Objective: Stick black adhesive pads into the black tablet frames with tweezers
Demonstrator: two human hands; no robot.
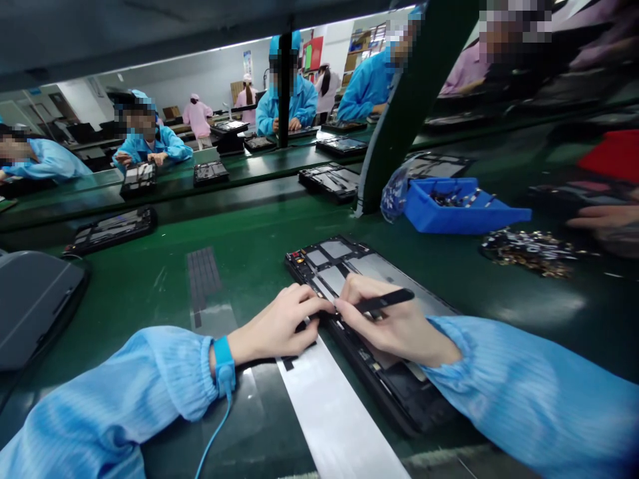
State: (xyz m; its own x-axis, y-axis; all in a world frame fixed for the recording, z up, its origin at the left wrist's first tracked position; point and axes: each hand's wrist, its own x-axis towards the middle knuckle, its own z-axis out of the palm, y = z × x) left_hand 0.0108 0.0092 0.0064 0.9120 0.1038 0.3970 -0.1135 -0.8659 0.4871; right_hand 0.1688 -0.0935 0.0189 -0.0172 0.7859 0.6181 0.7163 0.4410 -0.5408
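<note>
An opened black tablet frame (349, 269) lies on the green belt, its grey inner panels showing. My right hand (392, 322) is shut on a black plastic pry tool (387, 301), with the tool's tip down at the frame's near edge. Beside it, my left hand (277, 324) curls over that same edge, and its fingers hide whatever lies beneath them. A long white film strip (332, 412) runs from under my hands toward me. A blue wrist strap (224, 362) circles my left wrist, and its thin blue cord trails downward.
A blue plastic bin of small parts (449, 207) and a loose pile of small parts (529, 254) sit to the right. A co-worker's hand (599, 223) is at the right. A grey device (34, 306) lies left, and more tablet frames stand along the belts.
</note>
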